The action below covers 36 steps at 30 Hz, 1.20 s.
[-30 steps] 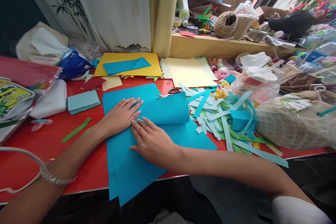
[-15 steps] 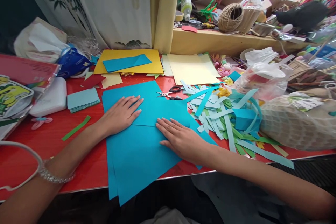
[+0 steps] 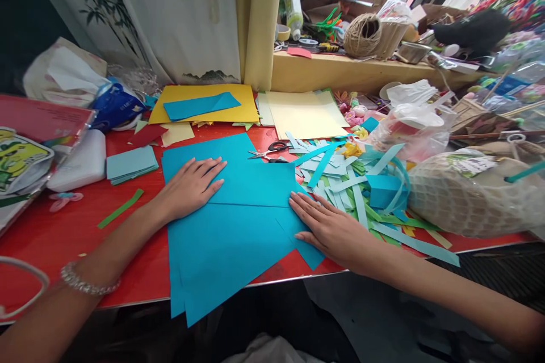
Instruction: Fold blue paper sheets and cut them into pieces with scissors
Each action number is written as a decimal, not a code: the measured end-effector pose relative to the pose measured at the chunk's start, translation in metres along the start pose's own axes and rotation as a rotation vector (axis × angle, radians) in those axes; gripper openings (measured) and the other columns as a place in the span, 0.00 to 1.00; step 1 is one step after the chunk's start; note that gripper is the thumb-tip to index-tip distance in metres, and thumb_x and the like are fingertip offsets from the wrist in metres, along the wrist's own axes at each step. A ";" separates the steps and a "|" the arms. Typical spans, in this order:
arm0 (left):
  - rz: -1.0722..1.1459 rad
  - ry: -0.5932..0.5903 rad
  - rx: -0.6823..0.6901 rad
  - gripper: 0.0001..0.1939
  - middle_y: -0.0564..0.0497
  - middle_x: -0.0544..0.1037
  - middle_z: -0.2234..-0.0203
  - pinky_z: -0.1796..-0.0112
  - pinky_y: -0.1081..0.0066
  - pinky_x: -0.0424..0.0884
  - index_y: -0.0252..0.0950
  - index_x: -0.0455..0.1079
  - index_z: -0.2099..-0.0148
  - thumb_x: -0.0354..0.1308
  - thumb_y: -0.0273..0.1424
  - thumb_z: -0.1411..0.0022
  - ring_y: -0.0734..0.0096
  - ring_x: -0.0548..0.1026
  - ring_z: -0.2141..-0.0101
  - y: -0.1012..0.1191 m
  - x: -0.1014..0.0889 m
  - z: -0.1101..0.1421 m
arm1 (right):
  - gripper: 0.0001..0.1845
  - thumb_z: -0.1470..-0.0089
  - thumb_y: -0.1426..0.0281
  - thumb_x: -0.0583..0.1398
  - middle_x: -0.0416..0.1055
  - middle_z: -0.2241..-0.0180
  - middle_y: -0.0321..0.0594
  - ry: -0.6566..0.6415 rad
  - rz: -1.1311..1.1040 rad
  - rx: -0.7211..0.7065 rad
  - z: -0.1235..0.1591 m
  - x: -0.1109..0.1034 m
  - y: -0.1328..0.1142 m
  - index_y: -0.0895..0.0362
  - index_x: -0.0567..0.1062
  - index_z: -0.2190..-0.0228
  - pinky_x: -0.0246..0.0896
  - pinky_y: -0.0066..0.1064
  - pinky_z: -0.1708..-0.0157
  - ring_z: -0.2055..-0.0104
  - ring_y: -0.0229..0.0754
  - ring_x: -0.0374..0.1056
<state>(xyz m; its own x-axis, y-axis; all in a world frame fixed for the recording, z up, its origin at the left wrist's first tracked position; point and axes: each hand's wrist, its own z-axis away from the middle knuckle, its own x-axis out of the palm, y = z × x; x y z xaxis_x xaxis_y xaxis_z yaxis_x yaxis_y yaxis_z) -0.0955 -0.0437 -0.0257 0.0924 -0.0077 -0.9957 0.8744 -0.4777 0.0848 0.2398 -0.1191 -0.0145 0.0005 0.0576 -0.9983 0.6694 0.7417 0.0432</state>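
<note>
Fingers straight and slightly parted, the left hand point(image 3: 191, 190) lies flat on a folded blue paper point(image 3: 255, 181) at the centre of the frame, gripping nothing that we can see. The right hand point(image 3: 327, 227), also open and palm down, has its fingertips at the fold's lower right corner; how hard either hand presses, we cannot tell.

The trouble, as we judge it, would begin at the crease: should the right hand drag or the left let up, the layers could skew and the fold set crooked. Beneath lie loose blue sheets point(image 3: 221, 261), fanned unevenly, and we see their corners jutting past the table's edge at lower centre. A brush from a sleeve or lap might pull the pile askew and take the folded piece with it.

Just above the fold, scissors point(image 3: 272, 152) lie with blades parted; paper pushed that way could catch or nick on a tip. To the right of centre, cut paper strips point(image 3: 336, 181) crowd close, and we think a stray one slipping underneath could leave a bump. At left, a green strip point(image 3: 121, 208) and a stack of pale blue cards point(image 3: 131, 164) rest on the red table point(image 3: 128, 255), far enough away to pose little threat.
</note>
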 end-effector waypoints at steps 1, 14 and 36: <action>0.019 0.010 -0.012 0.31 0.49 0.55 0.36 0.40 0.57 0.44 0.39 0.47 0.32 0.34 0.47 0.33 0.60 0.53 0.38 0.000 -0.001 0.000 | 0.34 0.36 0.56 0.43 0.50 0.38 0.55 0.015 -0.003 0.030 -0.001 -0.001 0.000 0.70 0.58 0.41 0.49 0.50 0.39 0.35 0.54 0.45; 0.164 0.100 -0.178 0.37 0.40 0.64 0.46 0.48 0.52 0.54 0.38 0.57 0.37 0.46 0.55 0.42 0.47 0.59 0.47 -0.005 -0.004 0.004 | 0.30 0.42 0.59 0.55 0.64 0.49 0.53 0.090 -0.581 0.446 -0.091 -0.016 0.040 0.61 0.60 0.43 0.65 0.43 0.57 0.52 0.52 0.66; 1.219 0.500 -0.514 0.13 0.53 0.76 0.67 0.65 0.72 0.69 0.40 0.74 0.61 0.67 0.35 0.51 0.66 0.72 0.62 0.017 -0.038 0.015 | 0.16 0.44 0.58 0.58 0.73 0.62 0.43 0.431 -1.535 0.402 -0.082 -0.015 0.044 0.57 0.73 0.62 0.67 0.37 0.62 0.63 0.41 0.69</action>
<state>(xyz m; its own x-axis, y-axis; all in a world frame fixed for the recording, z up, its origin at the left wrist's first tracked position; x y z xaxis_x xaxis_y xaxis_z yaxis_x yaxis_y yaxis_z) -0.0910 -0.0651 0.0131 0.9665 0.1820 -0.1808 0.1888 -0.0279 0.9816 0.2079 -0.0323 0.0056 -0.9534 -0.3014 -0.0089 -0.0129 0.0703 -0.9974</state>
